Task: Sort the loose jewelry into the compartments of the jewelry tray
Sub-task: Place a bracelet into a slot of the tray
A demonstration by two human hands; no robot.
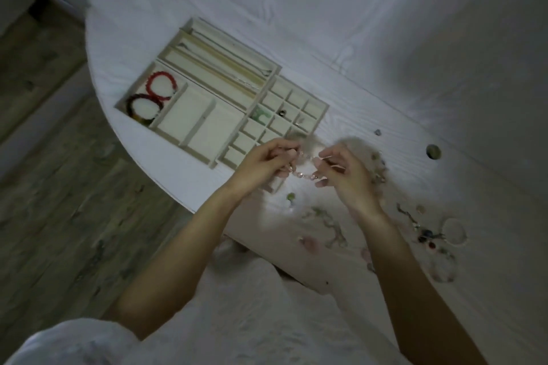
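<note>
Both hands hold a pink beaded bracelet (302,174) in the air over the near corner of the cream jewelry tray (207,154). My left hand (267,164) pinches one end and my right hand (341,172) pinches the other. In the tray's left compartment lie a red bracelet (160,84) and a dark bracelet (141,108). A green piece (261,114) and a small dark piece (281,112) sit in the small square cells. Thin chains lie in the long slots (225,68).
Loose jewelry lies scattered on the white table (385,53) to the right: a pale bangle (453,230), dark beads (427,237), green beads (291,196) and a pale green strand (329,225). A round hole (433,152) is in the tabletop. The table edge curves at left above a wooden floor (44,201).
</note>
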